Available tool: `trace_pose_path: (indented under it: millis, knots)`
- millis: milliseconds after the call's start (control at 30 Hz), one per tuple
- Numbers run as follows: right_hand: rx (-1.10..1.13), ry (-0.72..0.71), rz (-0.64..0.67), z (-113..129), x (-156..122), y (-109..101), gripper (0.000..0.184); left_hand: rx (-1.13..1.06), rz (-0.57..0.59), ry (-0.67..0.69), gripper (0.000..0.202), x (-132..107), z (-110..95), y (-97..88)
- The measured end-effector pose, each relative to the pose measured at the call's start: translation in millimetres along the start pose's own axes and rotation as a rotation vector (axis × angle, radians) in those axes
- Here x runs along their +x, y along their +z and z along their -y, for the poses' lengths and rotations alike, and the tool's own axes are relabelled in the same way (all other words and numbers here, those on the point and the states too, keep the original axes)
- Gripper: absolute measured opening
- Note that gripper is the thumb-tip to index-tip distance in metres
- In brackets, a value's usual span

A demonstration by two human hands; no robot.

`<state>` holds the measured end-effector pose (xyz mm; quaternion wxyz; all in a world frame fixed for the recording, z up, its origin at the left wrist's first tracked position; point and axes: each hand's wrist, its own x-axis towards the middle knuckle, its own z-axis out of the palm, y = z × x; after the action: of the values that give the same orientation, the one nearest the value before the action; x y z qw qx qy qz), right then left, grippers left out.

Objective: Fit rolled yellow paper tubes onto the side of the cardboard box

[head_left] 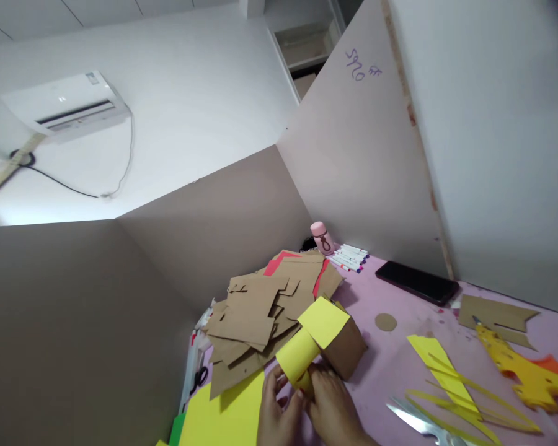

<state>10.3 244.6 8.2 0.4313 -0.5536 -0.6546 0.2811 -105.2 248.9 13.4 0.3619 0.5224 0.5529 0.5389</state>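
A small brown cardboard box (345,348) with a yellow square (324,321) on its top stands on the table, and a curved yellow paper strip (298,354) runs down beside it. My left hand (279,409) grips the lower left edge of that strip with thumb and fingers. Close against the box, my right hand (331,399) has its fingers closed around the strip's lower end. Part of the strip's lower end is hidden by both hands. To the left lies a large yellow sheet (227,418), partly under cardboard pieces.
A tall pile of cut cardboard (255,316) rises behind the hands. Rightward lie a cardboard disc (385,322), yellow paper strips (449,375), scissors (416,419), a yellow glue gun (516,365) and a black phone (417,283). A pink bottle (322,238) and markers (350,257) stand near the partition.
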Motion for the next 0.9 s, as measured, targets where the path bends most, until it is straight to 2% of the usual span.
trace_pose_path:
  millis: [133,367,567,700,800,900]
  knots:
    - [-0.005,-0.002,-0.006,-2,0,2,0.032,0.017,-0.007,-0.015,0.045,-3,-7,-1.3]
    - [-0.016,-0.025,0.010,-5,-1,4,0.033,0.201,0.054,0.059,0.039,-8,-25,2.9]
    - [-0.029,-0.059,0.014,-8,-2,5,0.028,0.196,0.008,0.098,0.039,-12,-28,7.5]
    - [-0.034,-0.070,0.011,-10,-3,7,0.023,0.204,-0.027,0.164,0.024,-10,-30,6.8]
    - [-0.026,-0.085,0.006,-12,-3,8,0.025,0.226,-0.103,0.199,0.024,-9,-31,-1.9]
    - [-0.021,-0.089,0.008,-14,-3,8,0.031,0.257,-0.282,0.182,0.033,-6,-29,-26.4]
